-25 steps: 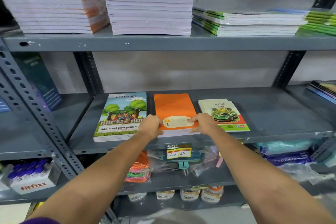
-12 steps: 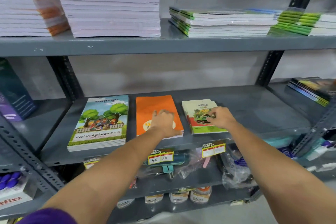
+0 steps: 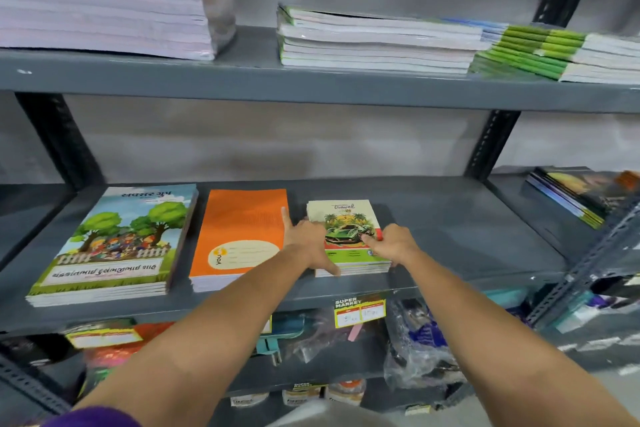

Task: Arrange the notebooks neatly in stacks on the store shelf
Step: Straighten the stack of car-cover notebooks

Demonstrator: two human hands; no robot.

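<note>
Three notebook stacks lie on the grey middle shelf (image 3: 467, 236): a tree-picture stack (image 3: 114, 246) at the left, an orange stack (image 3: 239, 229) in the middle, and a smaller travel stack with a green car (image 3: 343, 215) to their right. My left hand (image 3: 308, 246) lies with fingers spread against the travel stack's left side, its thumb along the front edge and its index finger over the orange cover. My right hand (image 3: 391, 246) grips the travel stack's right edge, fingertips on the cover.
The upper shelf holds a tall white stack (image 3: 104, 0) and green-spined notebooks (image 3: 374, 42). Dark notebooks (image 3: 571, 194) lie on the neighbouring shelf at right. A yellow price tag (image 3: 360, 312) hangs on the shelf edge, with bagged goods (image 3: 415, 350) underneath.
Both hands left the orange stack and moved right onto the small travel stack, one on each side. The view has shifted right and closer.
</note>
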